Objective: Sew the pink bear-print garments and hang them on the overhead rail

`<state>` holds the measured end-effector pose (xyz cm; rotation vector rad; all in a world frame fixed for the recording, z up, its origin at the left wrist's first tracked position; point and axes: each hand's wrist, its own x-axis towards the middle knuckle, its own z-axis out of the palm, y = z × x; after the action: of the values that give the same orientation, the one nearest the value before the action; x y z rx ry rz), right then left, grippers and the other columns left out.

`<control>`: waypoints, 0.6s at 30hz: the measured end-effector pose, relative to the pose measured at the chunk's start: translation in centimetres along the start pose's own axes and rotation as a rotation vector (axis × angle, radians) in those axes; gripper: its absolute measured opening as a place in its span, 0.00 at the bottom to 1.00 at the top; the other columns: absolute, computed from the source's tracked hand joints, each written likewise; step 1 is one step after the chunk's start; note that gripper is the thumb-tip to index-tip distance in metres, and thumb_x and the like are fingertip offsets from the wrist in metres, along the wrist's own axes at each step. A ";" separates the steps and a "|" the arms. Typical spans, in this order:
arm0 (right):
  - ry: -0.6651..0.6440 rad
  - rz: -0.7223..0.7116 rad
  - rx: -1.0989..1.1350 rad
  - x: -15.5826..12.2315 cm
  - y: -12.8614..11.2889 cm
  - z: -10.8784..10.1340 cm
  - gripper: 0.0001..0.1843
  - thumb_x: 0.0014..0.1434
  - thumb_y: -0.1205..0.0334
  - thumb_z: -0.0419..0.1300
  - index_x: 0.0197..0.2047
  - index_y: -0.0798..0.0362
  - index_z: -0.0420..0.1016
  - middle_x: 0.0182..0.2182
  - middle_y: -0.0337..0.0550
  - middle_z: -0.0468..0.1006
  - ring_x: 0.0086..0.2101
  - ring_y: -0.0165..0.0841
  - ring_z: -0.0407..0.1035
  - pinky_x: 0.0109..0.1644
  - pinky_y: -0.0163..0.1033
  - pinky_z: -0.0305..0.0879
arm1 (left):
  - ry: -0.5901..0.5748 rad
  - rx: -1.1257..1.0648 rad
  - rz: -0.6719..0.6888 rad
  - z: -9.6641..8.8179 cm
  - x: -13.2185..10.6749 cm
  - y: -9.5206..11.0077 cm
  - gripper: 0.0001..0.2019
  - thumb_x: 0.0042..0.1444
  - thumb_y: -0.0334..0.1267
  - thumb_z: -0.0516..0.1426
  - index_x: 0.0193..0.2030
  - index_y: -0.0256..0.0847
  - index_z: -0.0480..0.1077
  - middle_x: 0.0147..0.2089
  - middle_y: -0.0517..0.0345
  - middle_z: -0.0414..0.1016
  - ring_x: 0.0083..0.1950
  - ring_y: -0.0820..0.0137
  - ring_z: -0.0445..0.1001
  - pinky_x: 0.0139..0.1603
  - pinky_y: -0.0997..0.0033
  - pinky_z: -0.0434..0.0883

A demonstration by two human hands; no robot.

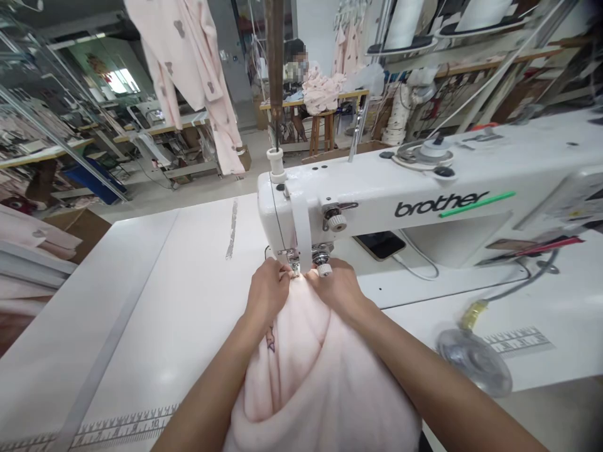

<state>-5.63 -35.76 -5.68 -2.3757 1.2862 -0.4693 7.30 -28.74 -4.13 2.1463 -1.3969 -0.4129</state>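
Both hands are at the front of the sewing machine. The left hand [267, 292] and right hand [336, 287] are closed on a bunched pink fleecy cloth [320, 376], pinching it on either side of the presser foot [293, 260]. The cloth bulges in soft folds below the hands and hangs over the table's near edge, with its top gathered right up against the foot.

The white table [141, 314] is smooth and glossy, with a printed ruler [122, 427] along its near left edge and a short strip of silver tape [232, 229] beyond the machine's left end. To the right lie a clear round plastic disc [473, 361] and another printed ruler [518, 341]. A phone [379, 245] sits behind the white Brother sewing machine [377, 201], partly tucked beneath its arm, with a white cable running from it.

Farther off, a pink garment [188, 69] hangs in the air above the aisle, and long tables [160, 129] line the left side of the room. At the far end, a co-worker [294, 59] sits at a table piled with pink cloth [323, 91], beside a wooden stool [321, 129].
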 end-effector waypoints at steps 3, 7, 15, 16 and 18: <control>0.001 -0.001 -0.005 0.2 -0.1 -0.1 0.05 0.53 0.68 0.54 0.26 0.54 0.68 0.26 0.42 0.74 0.27 0.33 0.66 0.28 0.34 0.53 | 0.011 0.000 0.009 0.1 0.0 0.0 0.08 0.53 0.32 0.50 0.32 0.40 0.70 0.38 0.56 0.73 0.40 0.66 0.71 0.39 0.69 0.64; 0.007 0.026 -0.047 0.4 -0.4 -0.2 0.06 0.51 0.69 0.54 0.25 0.54 0.69 0.24 0.41 0.74 0.25 0.32 0.65 0.26 0.34 0.52 | 0.039 -0.016 -0.005 0.3 0.2 0.0 0.07 0.53 0.32 0.51 0.33 0.40 0.70 0.38 0.56 0.74 0.41 0.66 0.72 0.40 0.69 0.65; 0.065 -0.030 -0.100 0.6 -0.1 0.7 0.07 0.55 0.68 0.52 0.30 0.55 0.71 0.27 0.43 0.75 0.27 0.34 0.67 0.26 0.35 0.52 | 0.072 0.067 -0.004 0.5 0.8 -0.2 0.08 0.52 0.32 0.52 0.37 0.37 0.71 0.39 0.52 0.75 0.43 0.62 0.73 0.40 0.68 0.66; 0.069 -0.037 -0.105 0.6 0.0 0.8 0.07 0.55 0.67 0.52 0.30 0.55 0.71 0.28 0.43 0.75 0.28 0.35 0.67 0.26 0.35 0.52 | 0.075 0.082 -0.001 0.5 0.9 -0.3 0.08 0.53 0.33 0.52 0.37 0.37 0.71 0.39 0.51 0.75 0.43 0.61 0.73 0.40 0.68 0.67; 0.066 -0.039 -0.108 0.7 0.0 1.1 0.07 0.56 0.67 0.52 0.30 0.54 0.71 0.29 0.43 0.76 0.30 0.36 0.68 0.27 0.36 0.52 | 0.079 0.113 0.015 0.6 1.0 -0.3 0.09 0.53 0.33 0.51 0.38 0.37 0.71 0.40 0.50 0.75 0.44 0.60 0.73 0.41 0.66 0.67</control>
<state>-4.78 -36.16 -6.55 -2.4979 1.3268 -0.5062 7.67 -29.71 -4.76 2.2155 -1.4223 -0.2459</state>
